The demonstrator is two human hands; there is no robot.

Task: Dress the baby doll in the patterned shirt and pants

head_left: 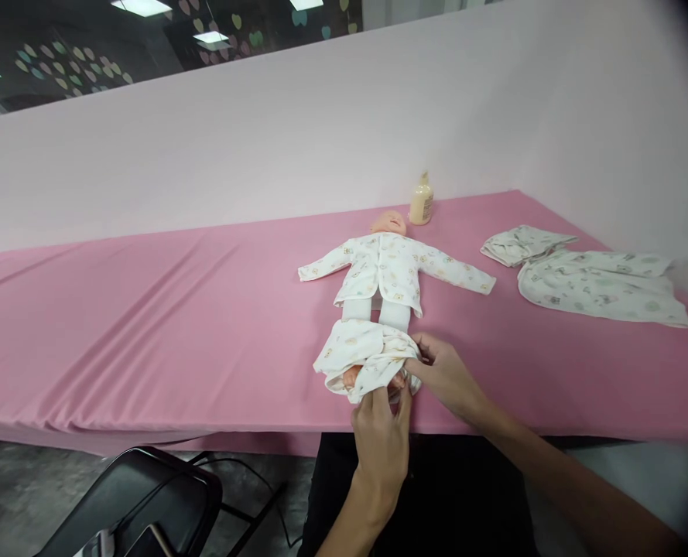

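A baby doll (388, 223) lies on its back, wearing a white printed baby jacket (381, 267) with the sleeves spread out. White printed baby pants (349, 344) are bunched around its lower legs. Both feet show at the near end, one foot (351, 377) on the left and another foot (398, 381) on the right. My right hand (445, 379) pinches the pants at their right side. My left hand (381, 437) is closed around the right-hand foot, by the pants' hem; its fingertips are partly hidden.
A pink cloth covers the long table (175, 333). Behind the doll's head stands a pump bottle (421, 201). Folded printed baby clothes (602, 286) and a smaller folded cloth (523, 244) lie to the right. A black chair (163, 495) with a cable stands below the front edge.
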